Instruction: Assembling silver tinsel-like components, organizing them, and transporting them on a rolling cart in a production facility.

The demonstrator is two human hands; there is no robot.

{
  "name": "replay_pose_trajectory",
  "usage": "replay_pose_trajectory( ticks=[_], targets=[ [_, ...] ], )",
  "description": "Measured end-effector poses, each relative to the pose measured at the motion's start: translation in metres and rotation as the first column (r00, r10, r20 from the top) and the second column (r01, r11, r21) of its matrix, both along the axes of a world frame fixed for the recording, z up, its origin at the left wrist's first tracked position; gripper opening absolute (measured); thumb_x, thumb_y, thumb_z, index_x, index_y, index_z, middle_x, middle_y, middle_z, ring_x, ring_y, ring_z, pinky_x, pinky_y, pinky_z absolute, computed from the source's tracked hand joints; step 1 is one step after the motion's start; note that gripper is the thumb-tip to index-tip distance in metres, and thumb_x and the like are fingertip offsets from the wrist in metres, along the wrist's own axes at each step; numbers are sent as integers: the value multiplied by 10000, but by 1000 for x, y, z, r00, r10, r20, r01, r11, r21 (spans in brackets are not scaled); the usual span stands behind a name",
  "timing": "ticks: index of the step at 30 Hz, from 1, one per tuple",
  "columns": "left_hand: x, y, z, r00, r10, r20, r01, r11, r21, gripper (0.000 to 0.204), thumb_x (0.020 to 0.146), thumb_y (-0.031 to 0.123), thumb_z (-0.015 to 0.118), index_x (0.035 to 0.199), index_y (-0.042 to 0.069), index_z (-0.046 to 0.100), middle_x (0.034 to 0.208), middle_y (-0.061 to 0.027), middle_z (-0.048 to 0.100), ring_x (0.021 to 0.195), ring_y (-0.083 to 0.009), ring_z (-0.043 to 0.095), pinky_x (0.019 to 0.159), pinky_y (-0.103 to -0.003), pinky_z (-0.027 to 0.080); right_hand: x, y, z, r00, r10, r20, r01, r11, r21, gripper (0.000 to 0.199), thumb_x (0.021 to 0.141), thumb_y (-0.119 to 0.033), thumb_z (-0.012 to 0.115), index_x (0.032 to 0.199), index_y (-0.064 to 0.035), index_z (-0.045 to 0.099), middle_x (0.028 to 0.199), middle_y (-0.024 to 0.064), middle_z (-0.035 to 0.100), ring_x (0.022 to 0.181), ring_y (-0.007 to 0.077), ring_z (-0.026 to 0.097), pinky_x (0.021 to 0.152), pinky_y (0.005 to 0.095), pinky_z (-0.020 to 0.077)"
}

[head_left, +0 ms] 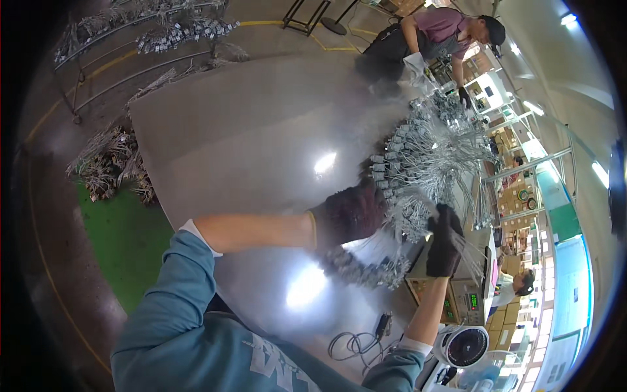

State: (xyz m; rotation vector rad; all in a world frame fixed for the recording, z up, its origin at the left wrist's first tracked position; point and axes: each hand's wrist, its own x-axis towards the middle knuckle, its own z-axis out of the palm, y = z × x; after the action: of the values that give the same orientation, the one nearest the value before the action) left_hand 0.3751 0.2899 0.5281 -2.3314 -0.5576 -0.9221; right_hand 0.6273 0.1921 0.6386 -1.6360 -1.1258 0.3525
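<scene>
Left hand point(349, 212), dark-gloved, at the end of a bare forearm stretched level across the middle of the view, sleeve pushed back to the elbow; fingers closed around the neck of a big bundle of grey wires point(418, 163), connector ends fanning up and to the right. Beneath it, a wide grey steel table point(248, 130), mostly bare to the left and toward the far edge, near edge curving down toward the teal sleeve. Beyond the table's left edge, a green floor mat point(124, 242) and heaps of more wire bundles point(111, 160); further back, a metal rack point(130, 39) hung with similar bundles. At the far right corner of the table, another person point(431, 36) bent over the spread of wires. Right hand point(445, 242), also dark-gloved, raised upright from a bent elbow at the lower right, fingers curled around thin strands at the bundle's right side, just beside the left hand. Under both hands, a second smaller cluster of connectors point(366, 268) lying on the table. Close to the right hand, a beige test box point(460, 297) with lit displays; below it a small white fan point(465, 346); near the table's front edge a coiled black cable point(356, 340).
</scene>
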Motion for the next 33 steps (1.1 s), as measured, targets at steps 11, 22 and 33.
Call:
replay_pose_trajectory(
  ticks=[11,22,33],
  targets=[
    [15,13,-28,918,-282,279,369,867,-336,74,885,85,635,858,24,667,793,-100,700,738,-270,716,682,-406,593,6,-28,-39,996,-1,85,-18,975,223,815,963,-48,791,1662,-41,374,1524,162,609,1262,229,656,995,363,556],
    [55,34,-45,938,-246,-244,45,786,-617,150,929,184,636,977,64,711,819,-135,728,770,-342,729,734,-488,564,-6,-61,-115,446,119,887,192,955,-225,840,906,-449,795,1590,-73,486,1658,217,443,1565,492,334,1271,649,258],
    [89,65,-83,941,-253,224,338,709,-619,243,1003,381,641,1058,161,731,814,-116,708,727,-373,688,677,-529,541,74,47,-140,369,-13,929,486,855,-181,726,991,-635,587,1640,-341,445,1772,159,293,1640,435,216,1158,891,47]
  ],
)
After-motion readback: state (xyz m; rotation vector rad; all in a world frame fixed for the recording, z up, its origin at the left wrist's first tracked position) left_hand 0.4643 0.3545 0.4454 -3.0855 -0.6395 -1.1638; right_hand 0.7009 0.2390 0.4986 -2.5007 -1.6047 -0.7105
